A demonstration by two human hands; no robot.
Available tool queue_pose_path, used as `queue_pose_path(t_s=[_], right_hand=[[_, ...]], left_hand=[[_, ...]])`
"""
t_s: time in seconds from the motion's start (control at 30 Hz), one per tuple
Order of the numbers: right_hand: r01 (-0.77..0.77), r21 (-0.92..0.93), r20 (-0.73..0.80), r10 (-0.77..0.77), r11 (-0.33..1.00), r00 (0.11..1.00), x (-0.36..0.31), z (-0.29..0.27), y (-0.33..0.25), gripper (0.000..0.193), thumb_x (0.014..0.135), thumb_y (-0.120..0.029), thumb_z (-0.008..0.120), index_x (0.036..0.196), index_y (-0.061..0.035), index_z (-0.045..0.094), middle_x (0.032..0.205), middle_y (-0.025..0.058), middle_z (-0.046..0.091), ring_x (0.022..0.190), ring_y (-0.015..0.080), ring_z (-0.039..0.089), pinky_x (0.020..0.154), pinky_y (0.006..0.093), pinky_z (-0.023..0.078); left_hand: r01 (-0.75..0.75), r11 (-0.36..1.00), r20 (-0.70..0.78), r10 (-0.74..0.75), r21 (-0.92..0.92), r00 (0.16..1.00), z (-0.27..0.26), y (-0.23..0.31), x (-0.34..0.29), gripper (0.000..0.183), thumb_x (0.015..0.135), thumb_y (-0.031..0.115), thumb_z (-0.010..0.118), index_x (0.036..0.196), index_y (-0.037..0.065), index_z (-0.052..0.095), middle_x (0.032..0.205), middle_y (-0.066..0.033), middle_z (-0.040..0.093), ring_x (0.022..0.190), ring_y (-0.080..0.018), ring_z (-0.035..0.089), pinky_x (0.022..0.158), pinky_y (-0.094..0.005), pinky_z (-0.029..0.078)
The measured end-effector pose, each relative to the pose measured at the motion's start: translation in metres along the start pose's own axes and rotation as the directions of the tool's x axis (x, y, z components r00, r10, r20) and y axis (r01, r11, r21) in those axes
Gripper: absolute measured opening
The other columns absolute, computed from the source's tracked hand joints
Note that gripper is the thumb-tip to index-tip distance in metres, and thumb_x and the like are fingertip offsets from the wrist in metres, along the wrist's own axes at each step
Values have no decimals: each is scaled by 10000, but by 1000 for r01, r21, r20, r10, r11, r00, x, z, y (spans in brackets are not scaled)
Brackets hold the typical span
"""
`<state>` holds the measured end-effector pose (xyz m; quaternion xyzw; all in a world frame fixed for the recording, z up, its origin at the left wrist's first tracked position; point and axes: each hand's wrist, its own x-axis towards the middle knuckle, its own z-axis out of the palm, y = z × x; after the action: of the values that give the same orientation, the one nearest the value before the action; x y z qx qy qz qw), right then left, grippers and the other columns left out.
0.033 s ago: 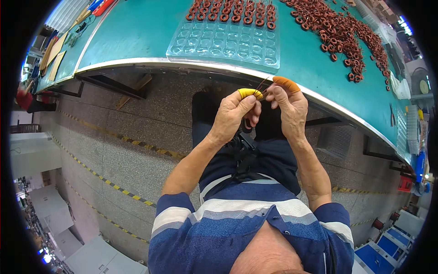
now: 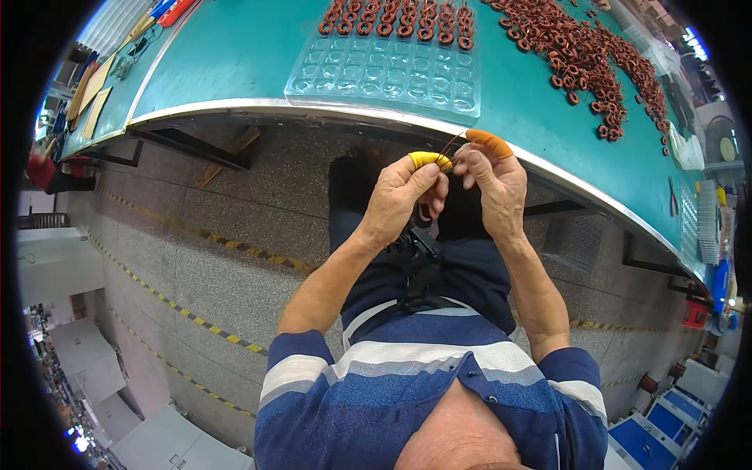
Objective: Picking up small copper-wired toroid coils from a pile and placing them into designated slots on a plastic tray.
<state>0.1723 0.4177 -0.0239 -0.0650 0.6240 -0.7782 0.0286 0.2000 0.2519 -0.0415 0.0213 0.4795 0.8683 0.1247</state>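
Observation:
My left hand (image 2: 402, 194), with a yellow cover on its index finger, is closed in a pinch just off the table's front edge. My right hand (image 2: 503, 189) wears an orange cover on its index finger and is closed close beside the left. Thin reddish-brown wires (image 2: 448, 146) stick up between the fingertips of both hands. They look like the leads of a small wound coil, whose body the fingers hide. Beyond my hands lies a clear plastic tray (image 2: 376, 90); ring-shaped copper coils (image 2: 405, 31) stand in its far rows, while its near pockets hold nothing.
A large heap of loose ring coils (image 2: 576, 66) spreads over the right of the green table (image 2: 227, 66). Pliers (image 2: 673, 197) and stacked clear trays (image 2: 709, 223) lie at the far right. The table's metal edge (image 2: 376, 114) runs just ahead of my hands.
My right hand's fingertips have shifted very slightly left, toward the left hand. The wires between the hands bend a little differently. Nothing else has visibly changed.

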Motion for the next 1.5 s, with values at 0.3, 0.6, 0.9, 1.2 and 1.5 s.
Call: queue_pose_path(t_s=[0.3,0.6,0.9,1.2,1.5], right_hand=[[10,-191,86,7,982,996,11,14,3,481,829,-78,731,1220,29,473,959,71,612,818,114,626,752,241,516],[5,-128,201,21,992,979,36,40,-12,391,859,-40,676,1205,11,502,926,63,634,794,105,617,732,239,509],[26,-389,258,81,921,963,100,92,-32,272,867,-129,657,1088,14,588,877,71,669,770,104,598,708,229,469],[306,-253,317,-220,918,923,249,154,-2,240,870,-96,612,1049,62,605,867,99,684,708,107,611,621,231,488],[351,-482,411,-146,803,900,286,145,26,447,857,-190,634,1163,109,502,901,117,682,721,113,637,647,226,501]], left_hand=[[-6,1000,13,6,22,1000,-7,-1,0,242,1013,212,450,1079,1,546,773,-24,571,624,-84,566,552,-203,475],[-173,973,-19,178,155,984,-19,15,6,246,1008,192,461,1067,-28,555,790,-38,603,649,-90,585,572,-213,489],[-298,951,-137,307,83,942,-51,35,23,328,1004,195,462,1255,-16,460,969,-75,614,766,-109,602,676,-227,498],[-217,969,-258,242,122,935,-82,15,1,382,1000,212,488,1289,-27,410,982,-88,614,789,-116,611,685,-218,494],[-48,963,-270,122,266,955,-85,-7,-18,266,976,129,509,1183,-37,528,919,-78,653,748,-110,624,660,-224,507]])
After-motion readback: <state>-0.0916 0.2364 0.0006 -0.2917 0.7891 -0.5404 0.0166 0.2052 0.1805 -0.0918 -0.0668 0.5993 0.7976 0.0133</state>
